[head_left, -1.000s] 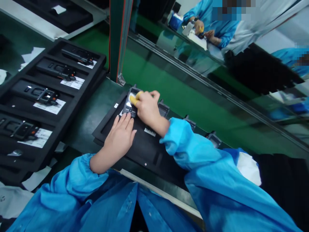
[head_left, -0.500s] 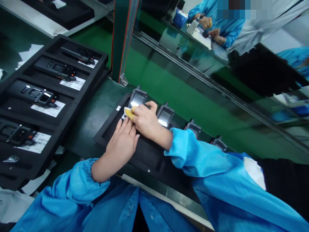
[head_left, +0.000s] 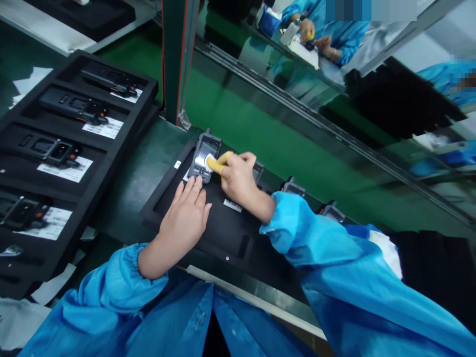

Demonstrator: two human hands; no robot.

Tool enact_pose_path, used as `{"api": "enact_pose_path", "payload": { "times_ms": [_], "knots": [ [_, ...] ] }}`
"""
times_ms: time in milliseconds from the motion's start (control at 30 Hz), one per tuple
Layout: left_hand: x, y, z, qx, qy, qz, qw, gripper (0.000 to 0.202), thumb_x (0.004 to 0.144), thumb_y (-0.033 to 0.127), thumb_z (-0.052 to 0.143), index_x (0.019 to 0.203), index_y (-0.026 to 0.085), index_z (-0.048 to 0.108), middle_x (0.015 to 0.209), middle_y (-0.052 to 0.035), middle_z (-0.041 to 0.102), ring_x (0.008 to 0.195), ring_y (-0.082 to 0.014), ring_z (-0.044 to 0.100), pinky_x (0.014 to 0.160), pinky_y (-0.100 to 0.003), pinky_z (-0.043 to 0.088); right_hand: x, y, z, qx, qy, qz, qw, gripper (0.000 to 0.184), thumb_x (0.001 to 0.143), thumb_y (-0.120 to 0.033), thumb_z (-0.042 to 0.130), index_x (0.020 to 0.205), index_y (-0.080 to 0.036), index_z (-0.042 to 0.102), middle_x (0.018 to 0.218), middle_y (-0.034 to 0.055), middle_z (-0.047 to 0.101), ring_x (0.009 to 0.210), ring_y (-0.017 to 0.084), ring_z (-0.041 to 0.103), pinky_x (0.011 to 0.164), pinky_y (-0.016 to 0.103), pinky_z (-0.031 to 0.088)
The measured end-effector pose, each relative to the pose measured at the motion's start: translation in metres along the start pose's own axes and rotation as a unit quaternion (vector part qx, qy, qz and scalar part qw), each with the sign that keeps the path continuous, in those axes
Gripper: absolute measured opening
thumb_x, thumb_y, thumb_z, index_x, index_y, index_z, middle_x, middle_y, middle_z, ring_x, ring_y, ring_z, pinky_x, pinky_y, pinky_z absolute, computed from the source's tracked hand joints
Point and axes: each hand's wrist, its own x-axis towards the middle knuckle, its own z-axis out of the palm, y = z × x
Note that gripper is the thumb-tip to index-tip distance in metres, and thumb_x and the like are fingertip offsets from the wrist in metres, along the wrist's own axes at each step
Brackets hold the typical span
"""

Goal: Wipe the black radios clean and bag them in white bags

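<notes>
Yellow-capped fingers (head_left: 218, 164) of the right hand (head_left: 240, 179) pinch a white cloth (head_left: 208, 161) against the screen (head_left: 202, 154) of a handset (head_left: 208, 143), which lies at the far left of a black tray (head_left: 223, 233) on a green counter (head_left: 137, 183). The left hand (head_left: 182, 215) is outstretched and flat, fingertips (head_left: 190, 182) at the handset's lower edge; another tray (head_left: 107, 166), to the left, holds four devices (head_left: 69, 105).

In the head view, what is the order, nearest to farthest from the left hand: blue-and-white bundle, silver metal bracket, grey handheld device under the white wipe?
1. Grey handheld device: at the left hand.
2. Silver metal bracket: beyond, by the dark post.
3. Blue-and-white bundle: at the top.
</notes>
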Motion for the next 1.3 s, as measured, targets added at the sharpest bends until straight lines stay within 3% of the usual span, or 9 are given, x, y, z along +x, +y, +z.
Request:
{"api": "enact_pose_path", "payload": {
  "times_ms": [133,300,433,600,733,900,1000,1133,1300],
  "knots": [
    [-0.001,0.000,0.000,-0.002,0.003,0.003,1.000,0.041,0.097,0.021,0.036,0.118,0.000,0.064,0.139,-0.0239,0.053,0.133,-0.0330,0.049,0.113,-0.053,0.037,-0.016,-0.009,-0.002,0.015,-0.024,-0.048,0.998,0.037,0.088,-0.009,0.044,0.102,-0.027,0.072,0.097,0.0023,0.067,0.095,0.017,0.051,0.090,0.041,0.019],
    [-0.001,-0.001,-0.001,0.001,0.010,0.009,1.000,0.041,0.097,0.022,0.035,0.116,0.001,0.064,0.140,-0.0250,0.052,0.132,-0.0336,0.050,0.112,-0.055,0.039,0.024,0.005,-0.017,-0.016,0.060,0.036,0.997,0.043,0.089,-0.009,0.038,0.108,-0.029,0.071,0.109,0.0024,0.064,0.103,0.020,0.049,0.093,0.044,0.018],
    [-0.001,-0.001,-0.001,0.000,0.003,0.008,1.000,0.042,0.097,0.022,0.034,0.117,0.001,0.064,0.141,-0.0250,0.051,0.134,-0.0339,0.048,0.112,-0.055,0.039,0.032,0.005,-0.012,-0.013,0.044,0.057,0.997,0.042,0.088,-0.007,0.038,0.103,-0.027,0.072,0.107,0.0030,0.063,0.101,0.020,0.049,0.091,0.043,0.020],
    [-0.001,-0.004,-0.002,-0.037,0.005,-0.002,0.999,0.039,0.097,0.021,0.034,0.118,0.006,0.064,0.141,-0.0220,0.052,0.135,-0.0311,0.047,0.114,-0.054,0.036,-0.010,-0.024,0.002,0.045,-0.027,0.025,0.998,0.038,0.084,-0.006,0.043,0.098,-0.024,0.073,0.101,0.0037,0.066,0.098,0.018,0.051,0.090,0.041,0.021],
    [-0.003,-0.011,-0.003,-0.069,0.032,-0.014,0.997,0.037,0.096,0.018,0.033,0.111,0.011,0.065,0.140,-0.0188,0.054,0.133,-0.0275,0.050,0.113,-0.052,0.039,-0.036,-0.026,-0.015,0.097,-0.032,0.008,0.995,0.040,0.081,-0.003,0.046,0.098,-0.026,0.074,0.099,0.0024,0.067,0.097,0.016,0.055,0.090,0.041,0.022],
    [-0.004,-0.016,-0.003,-0.069,0.044,-0.007,0.997,0.034,0.094,0.023,0.038,0.112,0.010,0.065,0.141,-0.0211,0.053,0.135,-0.0318,0.047,0.113,-0.057,0.036,-0.069,0.042,-0.065,0.051,0.145,0.142,0.978,0.032,0.092,-0.020,0.045,0.108,-0.026,0.072,0.103,0.0056,0.064,0.101,0.021,0.054,0.089,0.044,0.028],
    [-0.003,-0.017,-0.003,-0.066,0.061,0.004,0.996,0.033,0.095,0.027,0.042,0.111,0.011,0.066,0.141,-0.0214,0.053,0.135,-0.0335,0.047,0.114,-0.058,0.035,-0.107,0.088,-0.077,0.016,0.172,0.215,0.961,0.032,0.094,-0.025,0.043,0.110,-0.023,0.070,0.103,0.0068,0.063,0.099,0.022,0.054,0.087,0.045,0.030],
    [-0.001,-0.019,-0.005,-0.074,0.070,0.011,0.995,0.032,0.094,0.029,0.046,0.112,0.015,0.067,0.142,-0.0181,0.053,0.135,-0.0337,0.047,0.115,-0.059,0.033,-0.151,0.105,-0.058,0.005,0.134,0.280,0.951,0.029,0.091,-0.021,0.046,0.107,-0.023,0.071,0.103,0.0059,0.065,0.100,0.022,0.053,0.088,0.044,0.027],
    [-0.001,-0.014,-0.016,-0.053,0.031,-0.005,0.998,0.037,0.095,0.032,0.042,0.119,0.015,0.064,0.151,-0.0068,0.044,0.138,-0.0334,0.041,0.119,-0.054,0.029,-0.176,0.075,-0.027,-0.018,0.078,0.267,0.960,0.035,0.090,-0.013,0.043,0.102,-0.028,0.072,0.106,0.0025,0.068,0.102,0.019,0.052,0.090,0.041,0.020]
  ]
}}
